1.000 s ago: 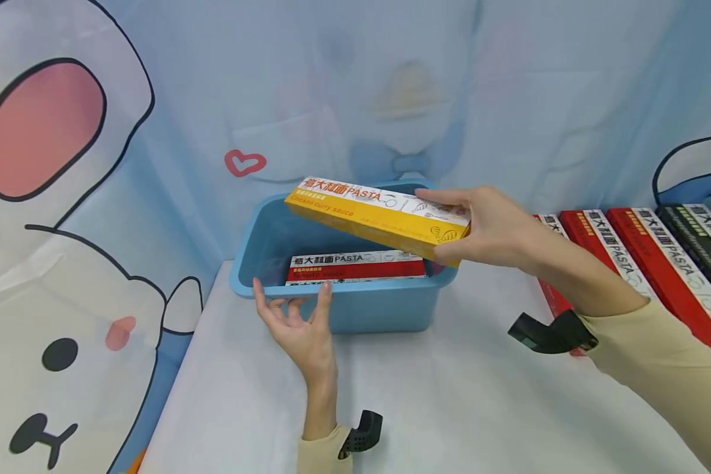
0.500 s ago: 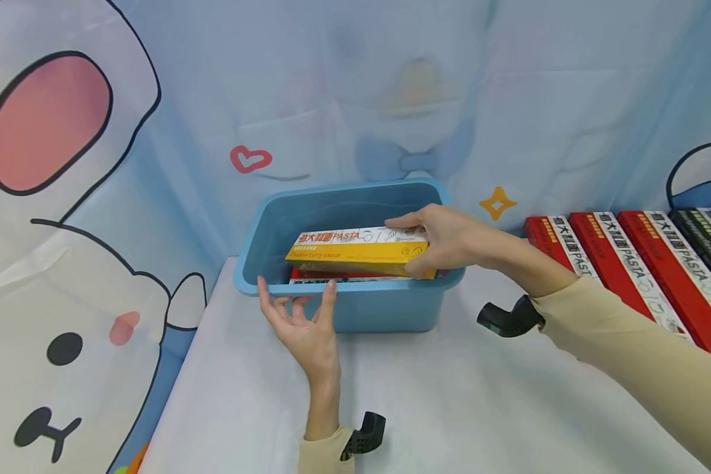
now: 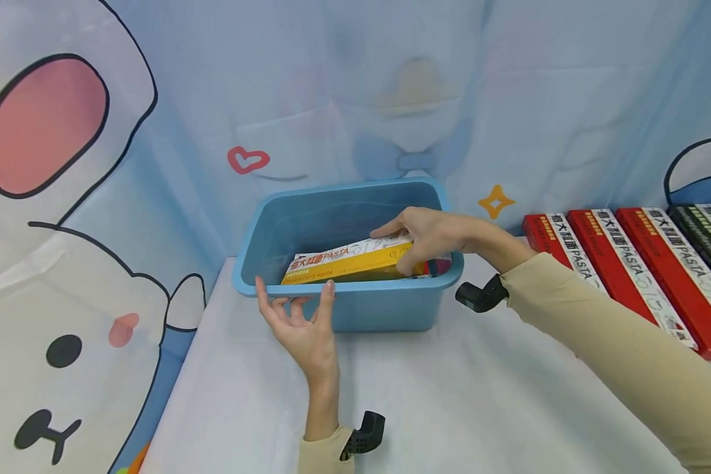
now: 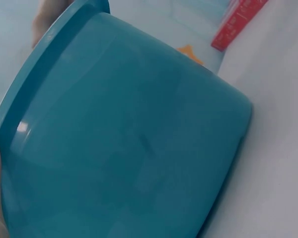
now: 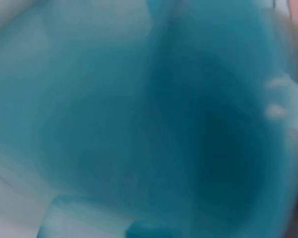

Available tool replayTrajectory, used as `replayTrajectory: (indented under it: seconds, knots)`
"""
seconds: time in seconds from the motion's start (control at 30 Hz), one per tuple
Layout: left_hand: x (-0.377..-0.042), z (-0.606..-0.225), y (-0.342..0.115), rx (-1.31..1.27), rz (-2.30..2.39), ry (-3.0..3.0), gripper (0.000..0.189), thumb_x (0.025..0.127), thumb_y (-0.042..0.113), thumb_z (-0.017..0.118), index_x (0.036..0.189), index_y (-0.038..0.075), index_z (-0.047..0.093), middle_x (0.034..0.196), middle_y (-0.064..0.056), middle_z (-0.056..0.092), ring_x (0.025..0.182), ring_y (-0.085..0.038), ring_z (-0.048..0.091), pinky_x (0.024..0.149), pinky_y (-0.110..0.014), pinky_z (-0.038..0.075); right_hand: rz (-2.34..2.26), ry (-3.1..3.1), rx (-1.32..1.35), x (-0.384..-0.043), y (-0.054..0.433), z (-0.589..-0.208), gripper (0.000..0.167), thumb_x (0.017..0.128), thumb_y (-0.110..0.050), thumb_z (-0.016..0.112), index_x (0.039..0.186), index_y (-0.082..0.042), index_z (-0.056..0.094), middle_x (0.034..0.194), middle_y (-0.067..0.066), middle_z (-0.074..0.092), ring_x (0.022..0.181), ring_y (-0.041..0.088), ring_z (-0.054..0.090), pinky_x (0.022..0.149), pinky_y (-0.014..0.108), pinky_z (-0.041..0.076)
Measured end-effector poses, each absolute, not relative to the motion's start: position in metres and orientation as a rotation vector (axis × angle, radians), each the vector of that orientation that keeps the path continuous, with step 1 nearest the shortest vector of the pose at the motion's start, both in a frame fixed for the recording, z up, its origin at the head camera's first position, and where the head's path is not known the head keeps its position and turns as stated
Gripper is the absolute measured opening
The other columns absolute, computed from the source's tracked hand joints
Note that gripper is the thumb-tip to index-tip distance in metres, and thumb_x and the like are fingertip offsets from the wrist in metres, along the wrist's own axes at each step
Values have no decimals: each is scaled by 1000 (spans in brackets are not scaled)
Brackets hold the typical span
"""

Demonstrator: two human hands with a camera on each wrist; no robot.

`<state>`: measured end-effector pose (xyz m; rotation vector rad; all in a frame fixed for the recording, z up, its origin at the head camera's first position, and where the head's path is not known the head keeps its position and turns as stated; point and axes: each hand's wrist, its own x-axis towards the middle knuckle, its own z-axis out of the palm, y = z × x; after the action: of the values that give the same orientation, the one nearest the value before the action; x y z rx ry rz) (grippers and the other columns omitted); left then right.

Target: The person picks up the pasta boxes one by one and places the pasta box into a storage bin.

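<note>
Head view gives us the clearest look: the right hand (image 3: pixel 429 237) has its fingers curled over the right end of a long yellow cardboard pasta box (image 3: pixel 346 263), thumb underneath, so it's properly gripping it. That box sits tilted inside the blue plastic rectangular tub (image 3: pixel 355 309) in the middle of the frame, left end lower, lying on top of a red pasta box (image 3: pixel 440 266) we can only just see peeking out.

We'd guess the yellow box is light and stiff, a bit smooth on the printed card, probably rattly inside. Pinching one end works since it's so light, but holding nearer the middle would stop it tipping.

The right forearm comes in from the lower right, wrist bent down over the tub's rim. The left hand (image 3: pixel 299 326) is palm up with straight, spread fingers touching the tub's near wall, not wrapped around anything.

Over at the right edge, a row of red and black pasta boxes (image 3: pixel 628 257) lies on the white tabletop (image 3: pixel 450 395).

Right wrist view is just blue blur.
</note>
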<state>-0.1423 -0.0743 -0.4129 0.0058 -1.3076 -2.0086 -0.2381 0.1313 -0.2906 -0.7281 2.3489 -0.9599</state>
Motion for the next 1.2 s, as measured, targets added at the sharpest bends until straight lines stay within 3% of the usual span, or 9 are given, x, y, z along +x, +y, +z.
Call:
replayTrajectory:
  seconds: [0.17, 0.5, 0.8, 1.2]
  knots:
    - [-142, -413, -74, 9, -2009, -1305, 107, 85, -5, 82, 167, 10, 16, 108, -4, 41, 96, -23, 56, 80, -33, 64, -929, 2317, -793, -243, 132, -295, 83, 75, -3, 74, 154, -1, 49, 149, 16, 58, 103, 25, 56, 77, 31, 50]
    - [-141, -413, -76, 30, -2011, -1286, 105, 85, -6, 81, 167, 10, 17, 105, -4, 38, 96, -23, 55, 80, -34, 64, -857, 2313, -826, -251, 129, -301, 84, 78, -1, 79, 155, -1, 47, 147, 16, 59, 110, 25, 58, 86, 31, 53]
    - [-141, -413, -77, 28, -2002, -1299, 105, 86, -6, 80, 167, 9, 16, 107, -3, 38, 97, -22, 54, 79, -31, 64, -790, 2337, -868, -253, 127, -303, 83, 80, 0, 81, 155, 2, 46, 148, 17, 59, 118, 26, 60, 101, 39, 55]
    - [-142, -412, -73, 19, -2000, -1305, 106, 85, -6, 81, 167, 7, 16, 105, -3, 35, 96, -23, 52, 76, -29, 63, -641, 2418, -812, -251, 128, -304, 81, 81, 4, 81, 155, -2, 49, 149, 18, 56, 116, 29, 55, 87, 33, 58]
